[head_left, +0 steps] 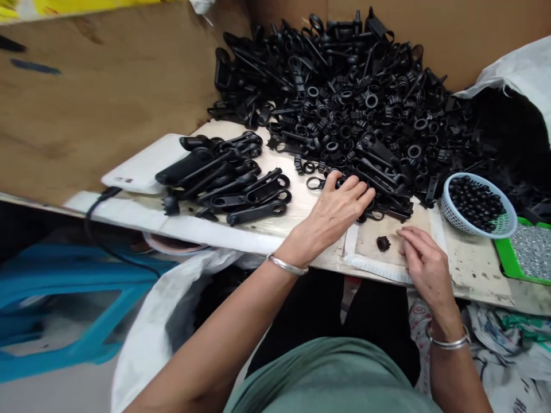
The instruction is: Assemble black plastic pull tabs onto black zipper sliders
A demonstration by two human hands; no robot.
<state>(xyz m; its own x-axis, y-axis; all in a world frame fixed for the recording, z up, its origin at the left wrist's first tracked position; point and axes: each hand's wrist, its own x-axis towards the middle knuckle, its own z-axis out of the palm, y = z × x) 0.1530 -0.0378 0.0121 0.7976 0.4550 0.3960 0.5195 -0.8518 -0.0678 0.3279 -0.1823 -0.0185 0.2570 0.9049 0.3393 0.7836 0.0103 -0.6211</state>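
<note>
My left hand [334, 207] reaches over the front edge of a large pile of black plastic parts [344, 103]. Its fingers are bent and apart, the tips on or just above the dark pieces; no grip on any part shows. To the right, my right hand [427, 261] rests at a small mat [365, 258], fingers loosely extended and nothing visible in them. A small toothed black ring [383, 244] lies on that mat, just left of the right fingertips and apart from them. Several black handle-shaped parts [232, 178] lie stacked left of my left hand.
A light-blue basket [448, 215] of black balls stands at the right, beside a green tray [503, 252] of small metal pieces. A white device [144, 163] with a cable lies at the left. Cardboard walls [107, 86] border the table. Below left is a blue stool [81, 327].
</note>
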